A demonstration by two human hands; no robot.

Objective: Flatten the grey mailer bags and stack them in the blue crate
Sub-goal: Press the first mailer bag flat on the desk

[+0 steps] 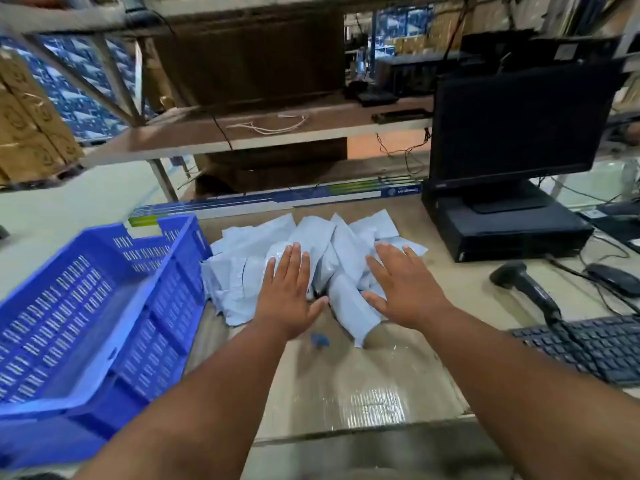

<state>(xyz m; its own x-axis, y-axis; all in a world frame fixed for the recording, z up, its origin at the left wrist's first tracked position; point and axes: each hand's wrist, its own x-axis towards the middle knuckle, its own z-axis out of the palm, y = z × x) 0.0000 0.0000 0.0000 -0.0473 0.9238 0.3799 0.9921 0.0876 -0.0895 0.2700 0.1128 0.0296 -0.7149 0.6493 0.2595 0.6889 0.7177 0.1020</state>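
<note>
A heap of several pale grey mailer bags point(322, 244) lies crumpled on the wooden table, in the middle of the head view. My left hand point(287, 296) lies flat, fingers straight, on the left part of the heap. Over the right part, my right hand point(401, 289) is spread flat with its fingers straight. Neither hand holds a bag. To the left of the heap stands the blue crate point(180, 268), a slotted plastic crate with no bags visible inside.
A black monitor point(516, 126) on a black box stands at the right. In front of it lie a barcode scanner point(526, 285), a mouse point(613, 278) and a keyboard point(595, 348). A shelf runs across the back. A small blue scrap point(319, 339) lies near my left wrist.
</note>
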